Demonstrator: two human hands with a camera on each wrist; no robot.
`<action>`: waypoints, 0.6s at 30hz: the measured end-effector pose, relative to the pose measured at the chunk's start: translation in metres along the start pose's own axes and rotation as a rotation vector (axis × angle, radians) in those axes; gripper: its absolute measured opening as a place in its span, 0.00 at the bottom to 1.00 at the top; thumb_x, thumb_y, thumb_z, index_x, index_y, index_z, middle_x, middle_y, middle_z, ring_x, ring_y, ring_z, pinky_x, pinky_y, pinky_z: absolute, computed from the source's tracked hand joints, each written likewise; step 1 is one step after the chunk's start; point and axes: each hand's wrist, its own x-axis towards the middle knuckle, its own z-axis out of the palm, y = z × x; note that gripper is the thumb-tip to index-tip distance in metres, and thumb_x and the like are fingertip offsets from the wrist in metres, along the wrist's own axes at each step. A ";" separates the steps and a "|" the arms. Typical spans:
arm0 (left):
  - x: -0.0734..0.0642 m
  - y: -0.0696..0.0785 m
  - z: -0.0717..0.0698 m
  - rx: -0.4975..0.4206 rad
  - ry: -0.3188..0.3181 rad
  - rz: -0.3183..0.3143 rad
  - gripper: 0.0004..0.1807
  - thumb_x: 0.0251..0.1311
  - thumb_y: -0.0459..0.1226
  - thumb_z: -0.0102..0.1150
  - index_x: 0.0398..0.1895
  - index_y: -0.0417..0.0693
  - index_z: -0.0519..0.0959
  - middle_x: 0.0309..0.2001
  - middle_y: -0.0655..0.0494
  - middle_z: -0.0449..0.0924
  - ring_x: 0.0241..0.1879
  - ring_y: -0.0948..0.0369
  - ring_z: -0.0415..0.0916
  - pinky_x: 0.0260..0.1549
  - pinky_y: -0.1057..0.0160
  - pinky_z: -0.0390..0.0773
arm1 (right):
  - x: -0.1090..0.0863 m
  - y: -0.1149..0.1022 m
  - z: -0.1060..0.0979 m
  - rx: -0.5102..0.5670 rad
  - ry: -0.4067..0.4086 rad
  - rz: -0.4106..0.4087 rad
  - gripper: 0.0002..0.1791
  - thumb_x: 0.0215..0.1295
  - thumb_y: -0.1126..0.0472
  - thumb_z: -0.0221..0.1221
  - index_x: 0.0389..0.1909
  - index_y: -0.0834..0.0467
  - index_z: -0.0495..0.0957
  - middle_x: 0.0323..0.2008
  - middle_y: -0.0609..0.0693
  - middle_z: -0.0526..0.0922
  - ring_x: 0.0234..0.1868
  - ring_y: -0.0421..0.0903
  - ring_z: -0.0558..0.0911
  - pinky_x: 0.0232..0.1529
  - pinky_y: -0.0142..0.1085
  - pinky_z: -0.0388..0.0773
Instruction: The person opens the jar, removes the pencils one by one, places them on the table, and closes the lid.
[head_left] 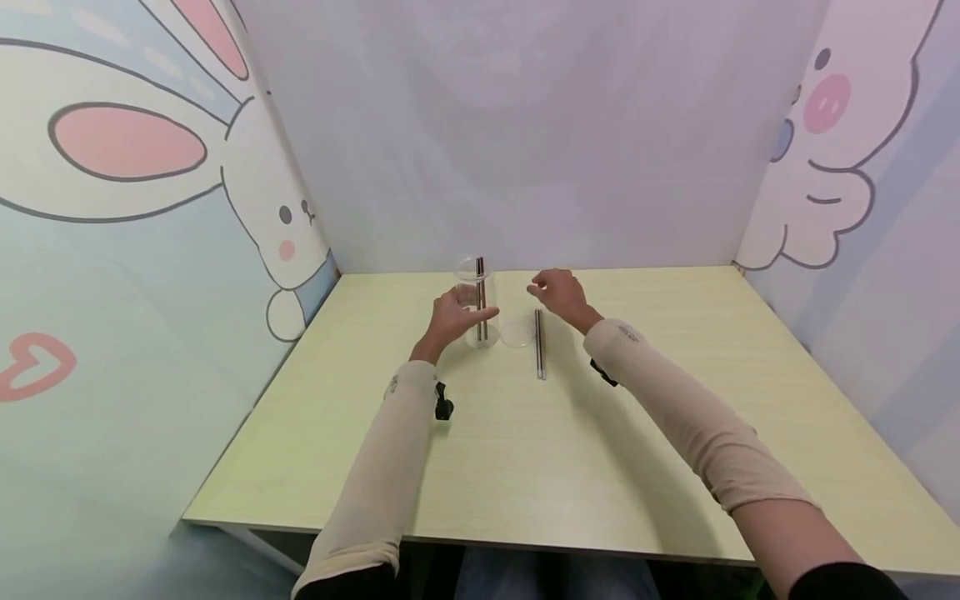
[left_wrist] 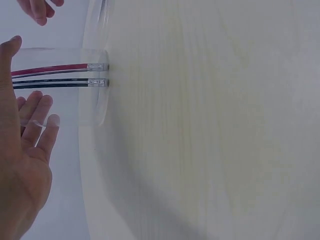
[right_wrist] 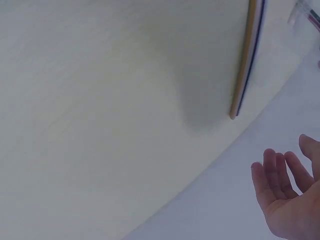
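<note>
My left hand (head_left: 452, 319) grips a clear plastic cylinder (head_left: 491, 292) that stands upright on the table, with thumb and fingers on its two sides. Inside it stand pencils (head_left: 481, 287); the left wrist view shows one red pencil (left_wrist: 65, 68) and one dark pencil (left_wrist: 65, 83), their silver ends at the bottom. My right hand (head_left: 561, 296), raised to the right of the cylinder, has loosely bent fingers and holds nothing. Below it, two pencils (head_left: 539, 346) lie side by side on the table. A clear round lid (head_left: 516, 335) lies flat between them and the cylinder.
The pale wooden table (head_left: 675, 467) reaches back to a plain light wall (head_left: 525, 150). Cartoon-printed walls (head_left: 150, 267) close in both sides. A small black device (head_left: 444, 404) is strapped at the left wrist.
</note>
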 end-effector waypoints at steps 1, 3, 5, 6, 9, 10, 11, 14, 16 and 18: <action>0.000 0.000 0.000 0.000 0.001 0.003 0.43 0.41 0.64 0.70 0.57 0.51 0.73 0.53 0.58 0.78 0.55 0.56 0.74 0.53 0.57 0.75 | 0.001 -0.004 -0.003 0.003 0.006 -0.010 0.17 0.66 0.54 0.60 0.49 0.60 0.82 0.47 0.56 0.84 0.46 0.53 0.82 0.41 0.47 0.79; 0.000 -0.001 0.000 -0.005 0.005 0.009 0.42 0.40 0.64 0.70 0.56 0.51 0.73 0.52 0.59 0.77 0.55 0.57 0.74 0.53 0.57 0.75 | 0.004 -0.012 -0.008 0.009 0.019 -0.029 0.16 0.66 0.54 0.61 0.48 0.59 0.82 0.47 0.55 0.84 0.46 0.53 0.82 0.42 0.46 0.79; 0.001 -0.002 0.000 -0.011 0.006 0.017 0.41 0.40 0.64 0.70 0.56 0.51 0.74 0.52 0.59 0.78 0.54 0.58 0.75 0.53 0.57 0.75 | 0.007 -0.021 -0.014 0.016 0.029 -0.049 0.16 0.66 0.53 0.60 0.49 0.59 0.82 0.47 0.54 0.84 0.46 0.52 0.82 0.43 0.46 0.79; 0.001 -0.003 0.000 -0.012 0.007 0.019 0.41 0.40 0.63 0.70 0.55 0.51 0.74 0.52 0.59 0.78 0.54 0.58 0.75 0.53 0.57 0.75 | 0.008 -0.026 -0.017 0.024 0.035 -0.060 0.16 0.66 0.54 0.61 0.49 0.59 0.82 0.47 0.54 0.84 0.45 0.52 0.82 0.44 0.46 0.78; 0.003 -0.004 0.000 -0.016 0.004 0.021 0.41 0.40 0.64 0.70 0.55 0.52 0.74 0.51 0.59 0.78 0.53 0.58 0.75 0.53 0.56 0.75 | 0.011 -0.042 -0.028 0.051 0.064 -0.103 0.15 0.66 0.55 0.60 0.49 0.59 0.83 0.46 0.54 0.85 0.42 0.51 0.84 0.56 0.48 0.72; 0.003 -0.004 0.000 -0.017 0.003 0.018 0.41 0.40 0.64 0.70 0.55 0.52 0.74 0.52 0.59 0.78 0.53 0.59 0.76 0.52 0.56 0.75 | 0.012 -0.046 -0.031 0.055 0.073 -0.124 0.15 0.67 0.55 0.60 0.49 0.59 0.82 0.46 0.55 0.84 0.42 0.51 0.84 0.61 0.49 0.68; 0.003 -0.004 0.000 -0.017 0.000 0.017 0.41 0.40 0.64 0.70 0.55 0.52 0.73 0.52 0.59 0.78 0.53 0.59 0.76 0.52 0.55 0.75 | 0.013 -0.050 -0.034 0.055 0.085 -0.146 0.15 0.67 0.56 0.60 0.49 0.60 0.82 0.46 0.55 0.84 0.42 0.51 0.84 0.65 0.50 0.63; 0.003 -0.003 0.000 -0.006 -0.009 0.006 0.43 0.40 0.65 0.70 0.57 0.52 0.73 0.52 0.59 0.78 0.53 0.58 0.76 0.52 0.53 0.76 | 0.016 -0.061 -0.041 0.040 0.114 -0.208 0.14 0.67 0.57 0.60 0.49 0.59 0.82 0.48 0.53 0.84 0.46 0.50 0.82 0.71 0.52 0.47; 0.003 -0.003 0.000 -0.006 -0.010 0.005 0.43 0.40 0.64 0.70 0.57 0.51 0.73 0.52 0.58 0.79 0.53 0.57 0.76 0.52 0.53 0.75 | 0.018 -0.068 -0.044 0.043 0.122 -0.243 0.14 0.66 0.57 0.60 0.49 0.58 0.82 0.49 0.53 0.83 0.50 0.50 0.80 0.72 0.50 0.46; 0.002 -0.003 0.001 -0.010 -0.008 0.007 0.42 0.41 0.63 0.71 0.57 0.50 0.73 0.53 0.57 0.79 0.54 0.56 0.76 0.52 0.53 0.75 | 0.019 -0.074 -0.046 0.052 0.120 -0.266 0.14 0.66 0.56 0.60 0.50 0.57 0.82 0.50 0.52 0.83 0.53 0.50 0.79 0.72 0.48 0.47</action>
